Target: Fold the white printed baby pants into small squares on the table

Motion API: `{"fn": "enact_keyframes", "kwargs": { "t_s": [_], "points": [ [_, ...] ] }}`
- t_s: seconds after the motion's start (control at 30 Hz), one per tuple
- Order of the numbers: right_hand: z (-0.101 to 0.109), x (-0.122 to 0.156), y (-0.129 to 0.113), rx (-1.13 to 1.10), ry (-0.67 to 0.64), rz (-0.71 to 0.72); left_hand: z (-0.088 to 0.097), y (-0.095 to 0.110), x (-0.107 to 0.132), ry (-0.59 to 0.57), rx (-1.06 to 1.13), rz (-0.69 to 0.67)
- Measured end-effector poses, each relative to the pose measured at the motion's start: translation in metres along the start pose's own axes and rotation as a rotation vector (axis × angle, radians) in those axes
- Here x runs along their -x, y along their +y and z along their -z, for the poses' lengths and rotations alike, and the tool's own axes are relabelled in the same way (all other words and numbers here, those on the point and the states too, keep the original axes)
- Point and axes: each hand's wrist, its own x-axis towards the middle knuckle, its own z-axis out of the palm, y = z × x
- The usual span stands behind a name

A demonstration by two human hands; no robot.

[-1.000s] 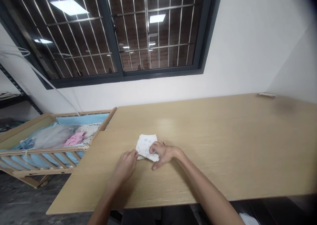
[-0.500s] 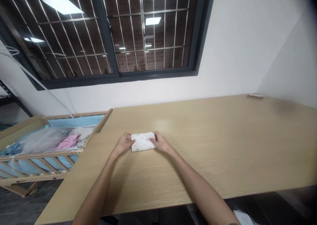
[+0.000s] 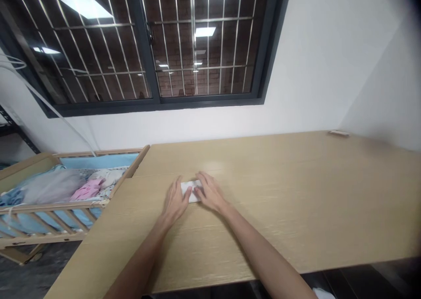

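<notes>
Touching cloth (image 3: 190, 185) — left hand (image 3: 176, 202) (right hand (image 3: 211, 195))

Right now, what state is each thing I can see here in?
White cloth: folded small, lying on the wooden table, partly hidden by the hands.
Left hand: open, thumb on the cloth.
Right hand: open, thumb on the cloth.
Wooden crib: blue-lined, holding loosely heaped fabrics.
Pink fabric: rumpled, in the crib.
Sliding window: looks shut.
</notes>
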Motion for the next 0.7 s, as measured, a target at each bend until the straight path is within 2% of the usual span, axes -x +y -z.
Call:
{"fn": "enact_keyframes", "kwargs": {
  "t_s": [0.1, 0.2, 0.4, 0.6, 0.7],
  "points": [
    [-0.007, 0.001, -0.009, 0.047, -0.214, 0.116, -0.017, 0.011, 0.010, -0.133, -0.077, -0.109],
    [-0.013, 0.002, -0.009, 0.051, -0.321, 0.084, -0.024, 0.008, 0.016, -0.199, -0.139, -0.113],
    [-0.006, 0.001, -0.003, -0.005, -0.351, 0.036, -0.015, -0.011, 0.017, -0.216, -0.206, -0.059],
    [0.010, 0.005, 0.004, -0.034, -0.392, -0.095, -0.010, -0.015, 0.019, -0.207, -0.242, -0.039],
    [0.019, 0.006, 0.007, -0.053, -0.348, -0.077, 0.001, -0.013, 0.015, -0.188, -0.248, -0.128]
  ]
}}
